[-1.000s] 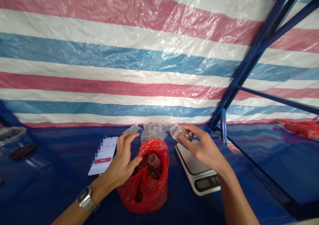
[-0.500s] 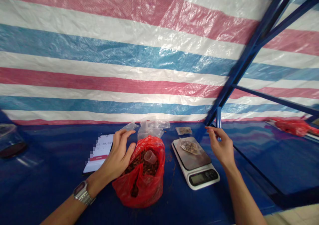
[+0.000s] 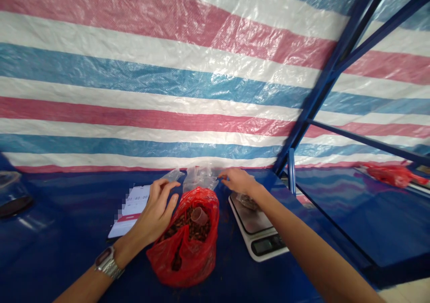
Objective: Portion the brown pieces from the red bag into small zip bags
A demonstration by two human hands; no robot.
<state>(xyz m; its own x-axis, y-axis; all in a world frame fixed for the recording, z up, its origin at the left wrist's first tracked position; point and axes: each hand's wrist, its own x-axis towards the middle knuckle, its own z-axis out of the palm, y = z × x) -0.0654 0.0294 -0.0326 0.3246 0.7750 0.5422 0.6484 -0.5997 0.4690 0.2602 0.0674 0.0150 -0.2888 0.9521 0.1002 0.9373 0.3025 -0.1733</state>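
Observation:
My left hand (image 3: 157, 206), with a watch on its wrist, is open beside the left rim of a red plastic bag (image 3: 196, 262). The bag holds many small brown pellet-like pieces (image 3: 178, 224) and a small clear plastic cup (image 3: 199, 216). My right hand (image 3: 237, 180) reaches over to the clear plastic bags (image 3: 198, 177) behind the red bag. Its fingers are stretched out at their right edge; contact is unclear. Under my right forearm stands a white kitchen scale (image 3: 257, 236) with a filled clear packet (image 3: 247, 201) on its plate, partly hidden.
A phone (image 3: 132, 209) showing a timer lies left of my left hand. A clear round container (image 3: 13, 195) with dark contents stands at the far left. Blue metal bars (image 3: 312, 97) rise on the right, with a red plastic bag (image 3: 391, 174) beyond. Striped sheeting (image 3: 151, 79) hangs behind.
My right hand has moved left from beyond the scale to the clear bags, its forearm now crossing over the scale. My left hand stays about where it was beside the red bag.

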